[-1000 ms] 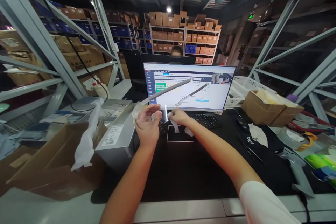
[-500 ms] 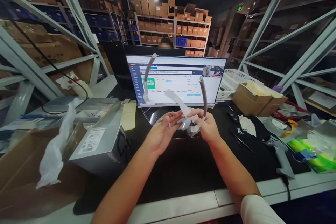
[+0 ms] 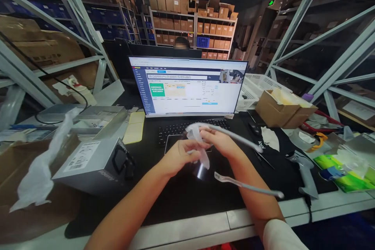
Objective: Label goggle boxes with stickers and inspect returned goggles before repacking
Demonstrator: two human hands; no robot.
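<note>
A pair of glasses (image 3: 234, 183) with long grey temples hangs in front of the monitor, its temples pointing right. A shiny dark lens shows below my fingers. Around the front of the glasses runs a thin white translucent strip (image 3: 204, 159), soft like tissue or film. My left hand (image 3: 181, 155) is closed, its fingertips pinching the strip by the lens. My right hand (image 3: 218, 140) is closed round the upper side of the glasses, near a temple's hinge end. The fingers hide much of the frame, and exact contact points are hard to see.
A lit monitor (image 3: 187, 90) and keyboard (image 3: 166, 133) stand ahead. Left are a grey box (image 3: 90, 168), an open carton (image 3: 63, 203) and crumpled white wrapping (image 3: 38, 179). Right lie tweezers (image 3: 265, 160), a barcode scanner (image 3: 306, 172) and a green packet (image 3: 345, 172). A person sits behind the monitor.
The glasses have turned from temples pointing up to temples pointing right, and come lower. My left hand's fingers, spread earlier, are now closed on the strip. The monitor's page has changed.
</note>
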